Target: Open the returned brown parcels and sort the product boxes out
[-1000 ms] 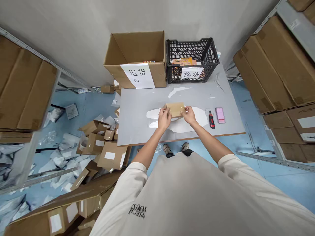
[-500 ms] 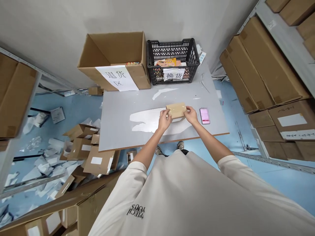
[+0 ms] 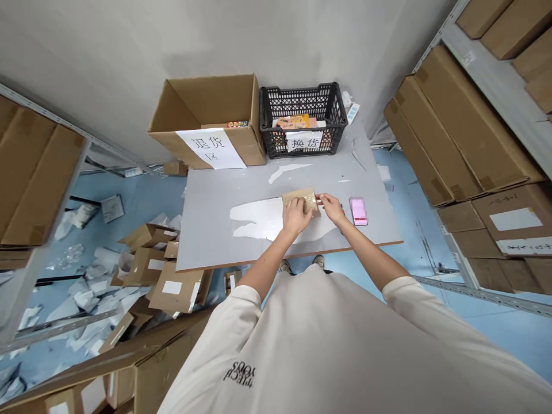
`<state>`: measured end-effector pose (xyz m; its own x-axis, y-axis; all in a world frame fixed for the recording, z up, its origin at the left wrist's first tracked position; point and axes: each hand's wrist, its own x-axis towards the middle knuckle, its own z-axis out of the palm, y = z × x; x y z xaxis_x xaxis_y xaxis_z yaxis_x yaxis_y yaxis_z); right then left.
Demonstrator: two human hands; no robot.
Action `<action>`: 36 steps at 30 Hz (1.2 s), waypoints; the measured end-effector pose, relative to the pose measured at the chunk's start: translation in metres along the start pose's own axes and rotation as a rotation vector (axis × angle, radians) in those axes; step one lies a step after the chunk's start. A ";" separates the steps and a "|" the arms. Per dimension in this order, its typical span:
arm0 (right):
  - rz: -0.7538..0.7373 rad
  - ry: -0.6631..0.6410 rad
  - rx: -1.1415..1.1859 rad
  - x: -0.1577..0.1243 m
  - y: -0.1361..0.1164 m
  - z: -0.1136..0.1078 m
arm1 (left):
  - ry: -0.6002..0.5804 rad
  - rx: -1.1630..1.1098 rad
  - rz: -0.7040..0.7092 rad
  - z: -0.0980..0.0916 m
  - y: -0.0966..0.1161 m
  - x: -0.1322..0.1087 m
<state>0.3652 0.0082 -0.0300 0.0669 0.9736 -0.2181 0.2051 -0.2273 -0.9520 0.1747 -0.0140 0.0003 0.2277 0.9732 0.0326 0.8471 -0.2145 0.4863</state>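
On the grey table [image 3: 207, 230] lies a small cardboard box [image 3: 291, 198] with shiny clear tape on its top. My left hand [image 3: 295, 215] rests over the box, fingers curled on its top and near side. At the box's right end is my right hand [image 3: 331, 208], its fingers pinched around a small, thin thing too small to name. White paper backing or a worn patch [image 3: 254, 211] shows beneath and left of the box. A phone with a pink screen [image 3: 358, 211] lies right of my right hand.
A large open carton [image 3: 254, 144] and a black plastic crate [image 3: 302, 152] stand at the table's back. Scissors [image 3: 357, 154] lie at back right. Shelves of cartons [image 3: 470, 126] flank the right side; opened boxes [image 3: 172, 284] and paper litter the floor at left.
My left hand has moved from the box's left edge onto its top. My right hand has let go of the box's right side and now pinches something small. The box is turned slightly.
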 end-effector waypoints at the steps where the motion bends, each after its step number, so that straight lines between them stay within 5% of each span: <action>1: -0.012 -0.026 0.014 0.001 -0.001 0.008 | 0.012 0.020 -0.055 -0.005 -0.005 -0.001; 5: -0.048 -0.053 -0.073 0.005 0.007 0.039 | 0.032 -0.007 -0.222 -0.025 -0.044 -0.010; 9: 0.072 0.041 -0.288 0.002 0.026 0.064 | 0.043 -0.186 -0.283 -0.037 -0.102 -0.031; 16: 0.146 0.143 -0.284 -0.006 0.039 0.090 | 0.100 -0.410 -0.315 -0.028 -0.168 -0.052; 23: 0.194 0.197 -0.324 -0.020 0.041 0.062 | -0.098 -0.386 -0.315 0.001 -0.157 -0.042; 29: 0.133 0.115 -0.266 -0.031 0.051 0.034 | 0.059 -0.154 -0.217 0.010 -0.127 -0.050; 36: 0.344 0.210 -0.493 -0.032 0.089 -0.033 | -0.054 -0.006 -0.053 0.009 -0.107 -0.061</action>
<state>0.4132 -0.0440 -0.1003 0.3890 0.8301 -0.3995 0.5595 -0.5574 -0.6134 0.0745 -0.0517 -0.0614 0.2080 0.9773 -0.0406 0.8560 -0.1618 0.4909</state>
